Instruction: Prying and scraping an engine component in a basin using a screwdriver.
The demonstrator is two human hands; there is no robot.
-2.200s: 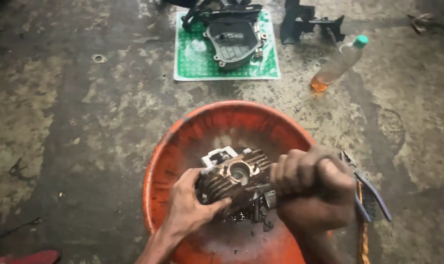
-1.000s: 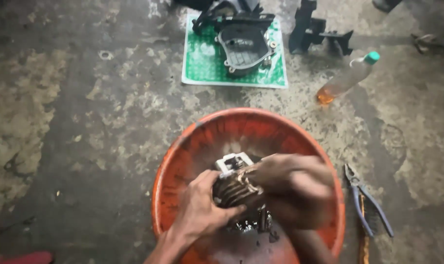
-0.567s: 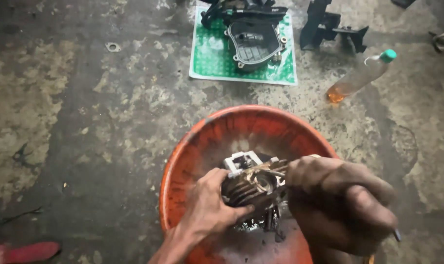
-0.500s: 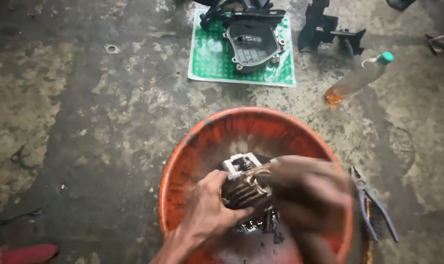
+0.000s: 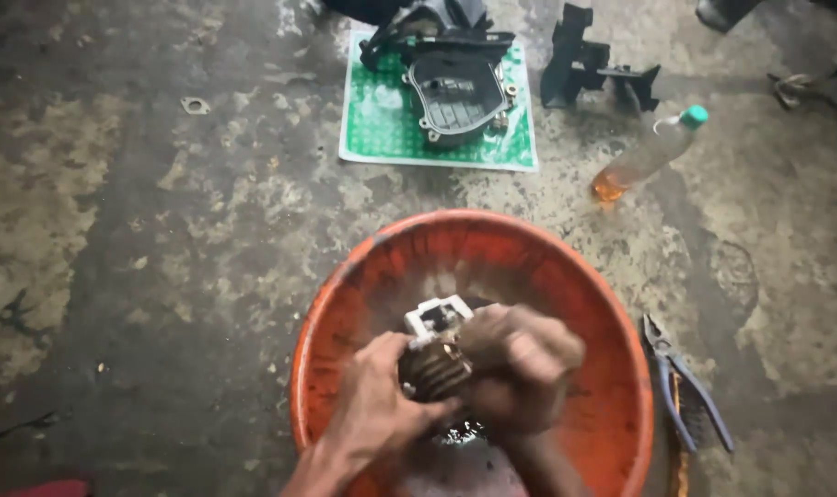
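Orange basin (image 5: pixel 612 368) on the concrete floor: left hand (image 5: pixel 377 405) and blurred right hand (image 5: pixel 520 368) both clamp a finned engine cylinder (image 5: pixel 434 366) over its centre; wet fingers could let it slip.

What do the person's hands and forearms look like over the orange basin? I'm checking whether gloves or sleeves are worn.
Both are bare: no gloves, no sleeves on the forearms that show. The left hand looks smeared with dark grime. The right hand is motion-blurred, so rings or finer marks cannot be told.
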